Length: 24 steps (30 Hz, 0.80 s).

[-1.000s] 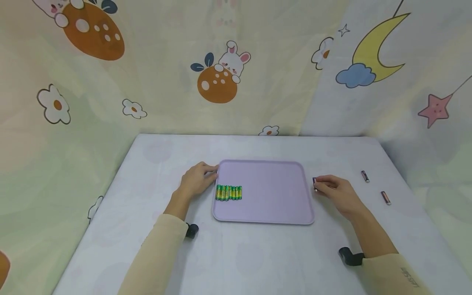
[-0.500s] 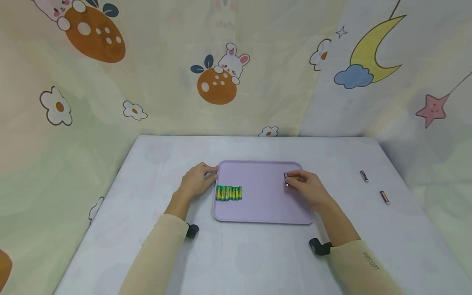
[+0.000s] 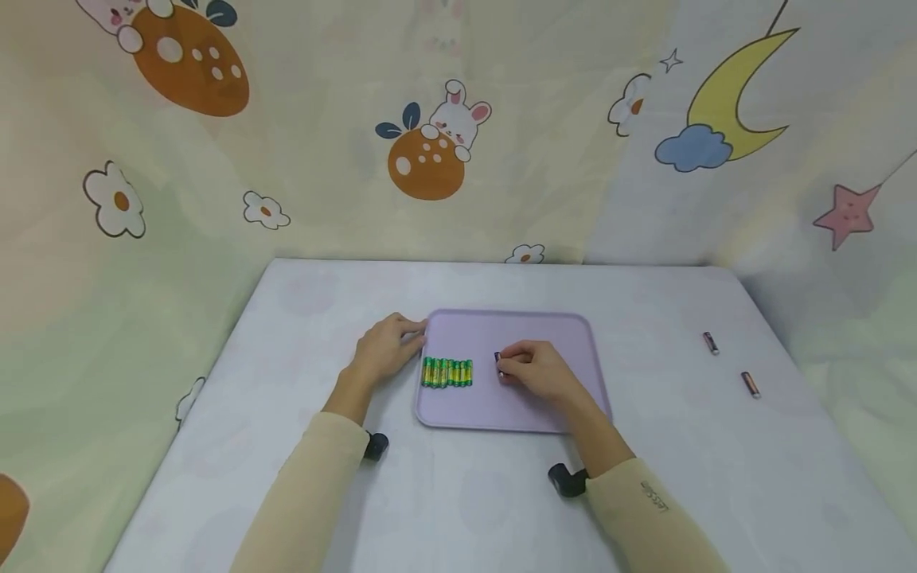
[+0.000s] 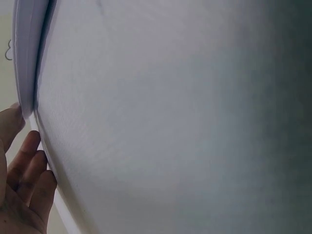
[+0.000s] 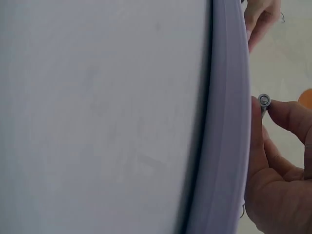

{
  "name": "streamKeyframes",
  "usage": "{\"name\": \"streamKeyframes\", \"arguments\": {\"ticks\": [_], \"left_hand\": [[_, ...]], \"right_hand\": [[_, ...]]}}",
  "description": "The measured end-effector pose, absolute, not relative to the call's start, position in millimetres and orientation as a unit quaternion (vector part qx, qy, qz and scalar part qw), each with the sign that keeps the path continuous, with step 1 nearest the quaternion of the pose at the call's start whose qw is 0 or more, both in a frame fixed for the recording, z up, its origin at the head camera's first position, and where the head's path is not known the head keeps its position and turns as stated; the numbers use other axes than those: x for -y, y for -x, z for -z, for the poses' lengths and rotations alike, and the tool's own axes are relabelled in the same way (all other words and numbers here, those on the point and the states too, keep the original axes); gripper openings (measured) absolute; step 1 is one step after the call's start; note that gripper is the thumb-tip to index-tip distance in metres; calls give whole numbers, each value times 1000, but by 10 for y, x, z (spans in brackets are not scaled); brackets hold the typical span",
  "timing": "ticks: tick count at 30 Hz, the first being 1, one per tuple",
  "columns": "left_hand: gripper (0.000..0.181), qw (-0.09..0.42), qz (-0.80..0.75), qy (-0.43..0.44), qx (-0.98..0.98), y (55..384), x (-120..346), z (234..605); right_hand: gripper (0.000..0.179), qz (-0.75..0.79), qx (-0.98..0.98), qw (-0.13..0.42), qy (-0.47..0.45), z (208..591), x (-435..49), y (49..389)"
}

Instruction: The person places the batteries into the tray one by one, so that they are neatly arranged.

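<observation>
On the lilac tray (image 3: 540,326) lies a row of several green-and-yellow batteries (image 3: 447,372), side by side along its left part. My right hand (image 3: 540,370) is over the tray's middle, pinching a dark battery (image 3: 498,364) between thumb and fingers, to the right of that row. In the right wrist view, the round end of this battery (image 5: 263,100) faces the camera. My left hand (image 3: 383,348) touches the tray's left rim with its fingertips. The left wrist view shows its loosely extended fingers (image 4: 41,192) against the table and rim.
Two more dark batteries, an upper one (image 3: 711,343) and a lower one (image 3: 750,385), lie apart on the white table (image 3: 473,493) to the right of the tray. A cartoon-printed cloth (image 3: 322,119) hangs behind the table.
My right hand has carried the dark battery leftward, from beside the tray's right edge to above its middle. The left hand has stayed at the left rim.
</observation>
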<state>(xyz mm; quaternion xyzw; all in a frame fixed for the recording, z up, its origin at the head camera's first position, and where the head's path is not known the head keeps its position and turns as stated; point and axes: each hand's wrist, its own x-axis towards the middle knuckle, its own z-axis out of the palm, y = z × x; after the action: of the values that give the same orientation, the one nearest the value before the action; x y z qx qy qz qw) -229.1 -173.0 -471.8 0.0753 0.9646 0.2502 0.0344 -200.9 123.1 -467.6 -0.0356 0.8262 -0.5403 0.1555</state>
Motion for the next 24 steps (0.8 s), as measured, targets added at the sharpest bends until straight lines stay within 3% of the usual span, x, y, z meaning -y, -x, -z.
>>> {"name": "streamKeyframes", "arguments": {"ticks": [11,24], "left_hand": [[41,34,-246,-75,-966,2307,1694,4735],[42,42,-240,-69,-967,2297,1725,4726]], "right_hand": [[21,504,-850,154,2,4682,-988,1979],[19,476,-866,149,28,4643,-990,1920]]}}
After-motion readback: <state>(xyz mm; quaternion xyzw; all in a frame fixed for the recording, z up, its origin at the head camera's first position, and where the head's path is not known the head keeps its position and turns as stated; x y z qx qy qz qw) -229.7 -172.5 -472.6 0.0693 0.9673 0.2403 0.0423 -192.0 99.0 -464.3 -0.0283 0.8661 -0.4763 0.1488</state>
